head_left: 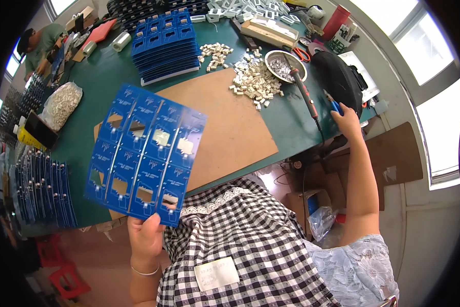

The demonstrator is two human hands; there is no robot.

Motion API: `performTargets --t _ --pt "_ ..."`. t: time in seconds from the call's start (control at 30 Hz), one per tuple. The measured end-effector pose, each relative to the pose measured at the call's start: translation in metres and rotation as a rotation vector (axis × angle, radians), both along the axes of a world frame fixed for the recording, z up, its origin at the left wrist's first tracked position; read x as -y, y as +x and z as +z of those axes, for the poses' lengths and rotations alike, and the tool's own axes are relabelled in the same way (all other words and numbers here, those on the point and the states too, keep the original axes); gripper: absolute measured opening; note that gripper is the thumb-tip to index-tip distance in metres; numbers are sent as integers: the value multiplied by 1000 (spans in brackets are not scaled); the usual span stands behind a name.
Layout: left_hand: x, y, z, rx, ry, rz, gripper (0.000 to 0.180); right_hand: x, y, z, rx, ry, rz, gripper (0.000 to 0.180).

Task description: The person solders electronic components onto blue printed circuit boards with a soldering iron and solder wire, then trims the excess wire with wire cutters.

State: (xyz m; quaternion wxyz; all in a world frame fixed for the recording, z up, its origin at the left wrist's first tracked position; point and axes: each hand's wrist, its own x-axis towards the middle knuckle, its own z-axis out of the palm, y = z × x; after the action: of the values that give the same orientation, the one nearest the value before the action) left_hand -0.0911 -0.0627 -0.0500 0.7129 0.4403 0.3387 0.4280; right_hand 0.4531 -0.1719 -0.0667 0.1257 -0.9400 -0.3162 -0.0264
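Observation:
My left hand (pixel 147 235) pinches the lower edge of a blue circuit board panel (pixel 147 162), a grid of boards with cut-out openings. The panel is held up, tilted, over the left part of a brown cardboard sheet (pixel 225 128). My right hand (pixel 348 123) reaches to the table's right side, with its fingers closed on the blue handles of a pair of pliers (pixel 334 104). Left of that hand, a soldering iron (pixel 304 92) lies with its tip over a white bowl (pixel 286 66) of grey bits. Small white connectors (pixel 255 79) form a loose pile beside the bowl.
A tall stack of blue panels (pixel 164 46) stands at the back. At left are upright blue boards (pixel 43 189) and a bag of white parts (pixel 65 105). A black bag (pixel 337 77) and red scissors (pixel 301 54) lie at right. Another person (pixel 43 43) sits far left.

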Motion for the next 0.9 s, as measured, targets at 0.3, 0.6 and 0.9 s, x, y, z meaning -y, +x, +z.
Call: performTargets --t 0.3,0.6,0.9 --pt "-9 -8 -15 40 124 73 31 32 19 -5 474 700 -124 55" --pt "-20 -7 6 -79 110 232 43 24 189 59 530 -350 -636 75" --pt "-6 -7 8 -104 -19 248 31 -10 270 54 487 -419 -485 67"
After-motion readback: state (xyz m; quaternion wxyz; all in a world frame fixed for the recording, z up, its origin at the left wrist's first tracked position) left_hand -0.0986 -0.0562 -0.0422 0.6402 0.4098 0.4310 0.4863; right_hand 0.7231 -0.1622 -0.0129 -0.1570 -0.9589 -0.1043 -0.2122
